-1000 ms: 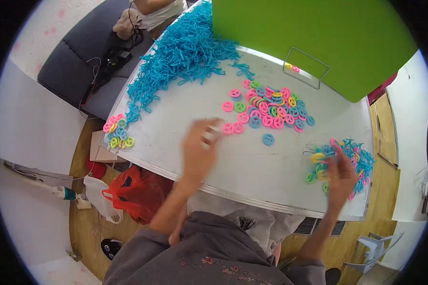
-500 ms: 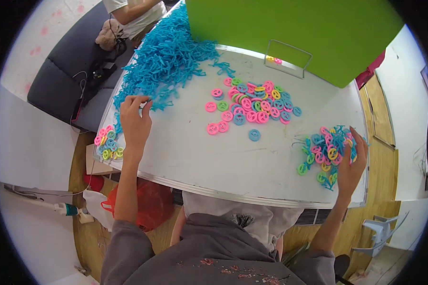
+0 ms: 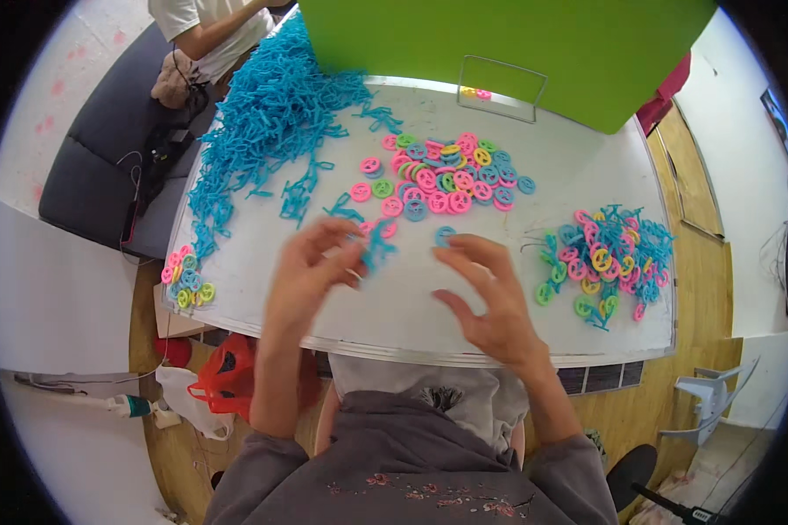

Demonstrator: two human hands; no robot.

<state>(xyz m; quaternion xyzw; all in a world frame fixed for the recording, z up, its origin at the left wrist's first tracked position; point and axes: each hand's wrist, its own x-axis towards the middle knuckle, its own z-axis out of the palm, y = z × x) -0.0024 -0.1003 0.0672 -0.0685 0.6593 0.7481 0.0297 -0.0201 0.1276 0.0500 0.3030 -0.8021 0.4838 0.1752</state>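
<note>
Near the middle of the white table (image 3: pixel 394 315), my left hand (image 3: pixel 302 276) pinches a blue branched plastic piece (image 3: pixel 379 249), blurred by motion. My right hand (image 3: pixel 495 306) faces it with thumb and fingers apart, holding nothing that I can see. Just beyond its fingertips lies a single blue ring-shaped wheel (image 3: pixel 445 234). Farther off is a loose pile of pink, blue, green and yellow wheels (image 3: pixel 460 197). My left hand partly covers the pink wheels beside it. A few blue pieces (image 3: pixel 298 197) lie scattered behind that hand.
A large heap of blue pieces (image 3: pixel 267 109) fills the far left. Wheels mixed with blue pieces (image 3: pixel 608 258) lie at the right. A small wheel cluster (image 3: pixel 186 278) sits at the left edge. A green panel (image 3: pixel 499 44) and wire frame (image 3: pixel 534 87) stand behind; another person (image 3: pixel 206 39) is at far left.
My left hand has come from the blue heap toward the middle with a blue piece. My right hand has left the mixed pile at the right and moved to the middle. The view has shifted slightly.
</note>
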